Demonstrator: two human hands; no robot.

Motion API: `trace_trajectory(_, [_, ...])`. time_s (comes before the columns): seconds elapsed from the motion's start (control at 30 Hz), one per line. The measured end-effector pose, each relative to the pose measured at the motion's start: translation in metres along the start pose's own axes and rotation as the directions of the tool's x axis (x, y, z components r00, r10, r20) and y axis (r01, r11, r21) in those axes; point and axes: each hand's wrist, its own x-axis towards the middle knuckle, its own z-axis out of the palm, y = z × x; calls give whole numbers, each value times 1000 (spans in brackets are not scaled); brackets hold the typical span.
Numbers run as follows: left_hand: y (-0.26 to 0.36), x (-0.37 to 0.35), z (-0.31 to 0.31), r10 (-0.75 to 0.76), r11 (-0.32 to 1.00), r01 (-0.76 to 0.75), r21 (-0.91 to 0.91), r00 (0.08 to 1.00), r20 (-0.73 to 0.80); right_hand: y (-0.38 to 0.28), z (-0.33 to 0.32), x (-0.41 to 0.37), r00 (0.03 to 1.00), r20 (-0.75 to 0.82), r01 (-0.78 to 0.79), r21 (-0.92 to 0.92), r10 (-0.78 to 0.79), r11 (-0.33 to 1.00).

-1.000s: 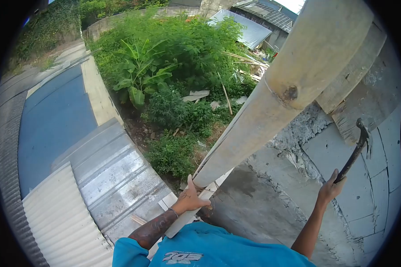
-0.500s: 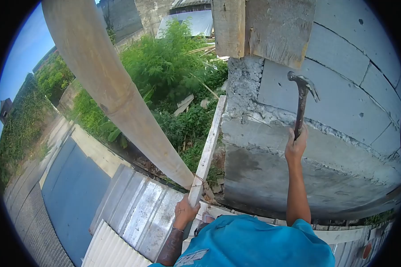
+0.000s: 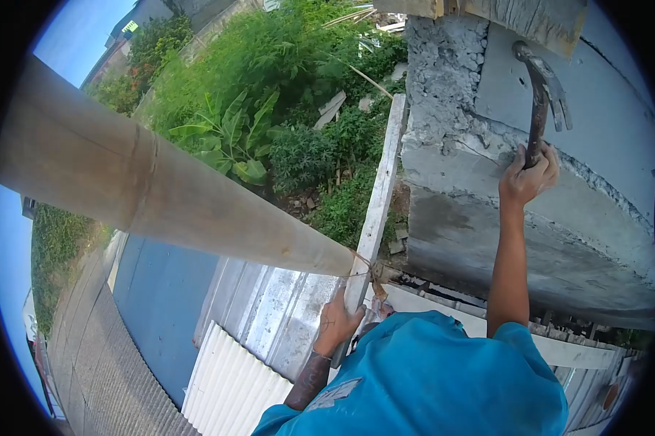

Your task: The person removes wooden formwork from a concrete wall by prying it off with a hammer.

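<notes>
A claw hammer [image 3: 539, 98] is raised in my right hand [image 3: 529, 176], which wraps around its dark handle in front of the concrete wall. The hammer's head sits just below the wooden boards [image 3: 534, 23] at the top. My left hand [image 3: 338, 320] grips the near end of a long, pale wooden batten [image 3: 380, 192], which stretches away toward the concrete corner. A thick bamboo pole [image 3: 218, 192] slants in from the left, and its end meets the batten. Thin reddish-brown wire [image 3: 364, 264] is wound where the two cross.
Light block wall and a rough-edged concrete beam [image 3: 480, 211] stand at the right. Metal roof sheets [image 3: 284, 309], a white corrugated sheet [image 3: 233, 378] and a blue roof [image 3: 164, 305] lie below at left. Green plants [image 3: 269, 87] grow far below, beyond the batten.
My view has shifted, so the bamboo pole now crosses lower and flatter. The hammer stays raised, appearing farther to the upper right. My left hand keeps its hold on the batten.
</notes>
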Motion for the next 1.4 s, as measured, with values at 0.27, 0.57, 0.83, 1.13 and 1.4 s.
trace_trajectory(0.27, [23,16,-7,-110,994,109,-10,992,-61,11,8,-2,996,-61,65,-27,-67,998])
trace_trajectory(0.57, [36,18,15,-169,964,202,175,968,-184,19,6,-2,991,-51,125,89,-121,988])
trace_trajectory(0.83, [33,20,22,-78,978,142,150,926,-370,39,2,-3,991,-7,128,336,-133,933])
trace_trajectory(1.13, [19,18,19,-11,964,133,228,883,-470,49,-16,7,970,143,123,411,-197,903])
trace_trajectory(1.4, [22,18,22,-72,928,210,309,912,-405,61,-20,10,940,208,152,451,-270,879])
